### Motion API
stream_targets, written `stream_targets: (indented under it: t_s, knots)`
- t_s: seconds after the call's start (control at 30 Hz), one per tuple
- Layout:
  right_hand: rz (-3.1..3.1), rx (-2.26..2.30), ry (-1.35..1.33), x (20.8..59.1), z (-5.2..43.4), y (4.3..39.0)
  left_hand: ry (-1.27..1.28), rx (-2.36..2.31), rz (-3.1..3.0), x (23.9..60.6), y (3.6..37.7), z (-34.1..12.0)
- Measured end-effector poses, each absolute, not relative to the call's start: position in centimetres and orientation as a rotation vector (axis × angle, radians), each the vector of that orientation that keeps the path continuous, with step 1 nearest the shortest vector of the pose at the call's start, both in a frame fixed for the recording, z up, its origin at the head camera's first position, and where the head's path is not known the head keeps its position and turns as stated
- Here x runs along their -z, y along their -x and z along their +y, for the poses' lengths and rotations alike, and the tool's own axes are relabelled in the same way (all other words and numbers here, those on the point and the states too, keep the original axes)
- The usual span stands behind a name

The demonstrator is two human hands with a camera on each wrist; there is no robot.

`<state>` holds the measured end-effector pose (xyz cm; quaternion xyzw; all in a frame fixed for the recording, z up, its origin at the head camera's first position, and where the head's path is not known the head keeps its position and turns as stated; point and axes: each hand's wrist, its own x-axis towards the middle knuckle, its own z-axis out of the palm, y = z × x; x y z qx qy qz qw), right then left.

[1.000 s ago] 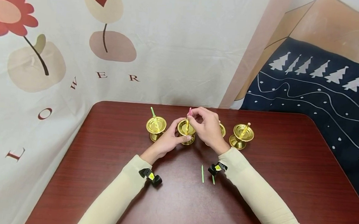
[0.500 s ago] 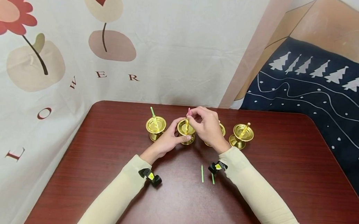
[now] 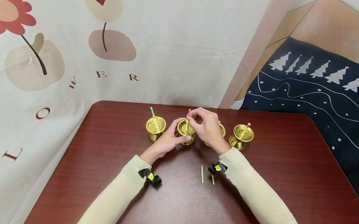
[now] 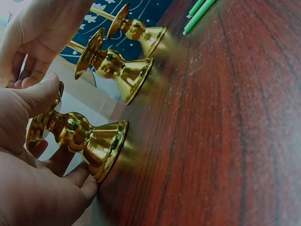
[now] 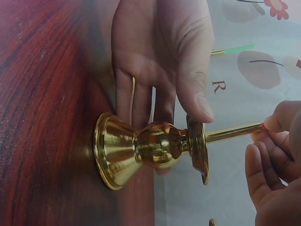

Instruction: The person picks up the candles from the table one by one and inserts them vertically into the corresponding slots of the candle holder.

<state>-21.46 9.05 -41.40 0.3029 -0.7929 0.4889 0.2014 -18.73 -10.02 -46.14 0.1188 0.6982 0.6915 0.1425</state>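
My left hand (image 3: 169,139) grips a brass candle holder (image 5: 160,146) from the left, with its thumb at the dish and its fingers behind the stem. The holder stands upright on the table, and a thin brass tube (image 5: 233,132) rises from its dish. At the tube's top, the thumb and fingertips of my right hand (image 3: 209,126) pinch a slim pink candle (image 3: 189,111). The candle's lower end is at the tube's mouth; the fingers hide how deep it sits.
To the left, another brass holder (image 3: 156,125) bears a green candle (image 3: 152,112). A third holder (image 3: 222,129) is partly hidden behind my right hand, and one more holder (image 3: 238,140) stands farther right. Two green candles (image 3: 202,174) lie on the table (image 3: 100,172) nearer me.
The pink candle and my right fingertips have shifted very slightly over the tube. My left hand keeps its grip and the holder stays in place.
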Motion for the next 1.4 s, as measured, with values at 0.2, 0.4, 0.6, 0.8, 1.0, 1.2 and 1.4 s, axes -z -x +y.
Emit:
stream_targets:
  t_s: [0.2,0.4,0.6,0.8,1.0,1.2,1.4]
  knots:
    - [-2.284,-1.339,-0.790,41.6,9.2,20.6,-0.362,-1.998,2.013,46.2,18.7,-10.1]
    - [-2.375,-1.380,-0.752,41.3,10.0,19.1,-0.323,-1.997,2.037,46.0,18.6,-10.6]
    - [-2.509,-1.342,-0.814,41.5,12.1,16.8,-0.283,-1.993,2.045,45.9,18.7,-11.2]
    - [-2.621,-1.327,-0.833,42.6,14.7,14.7,-0.261,-1.977,2.054,45.8,18.9,-12.1]
    - [-2.680,-1.293,-0.856,44.1,16.8,13.4,-0.252,-1.972,2.053,45.7,19.0,-12.6]
    - [-2.665,-1.196,-0.967,45.5,17.2,12.2,-0.253,-1.979,2.070,45.7,18.9,-12.7]
    - [-2.759,-0.980,-0.953,46.1,16.4,11.0,-0.204,-1.976,2.110,45.7,18.6,-12.4]
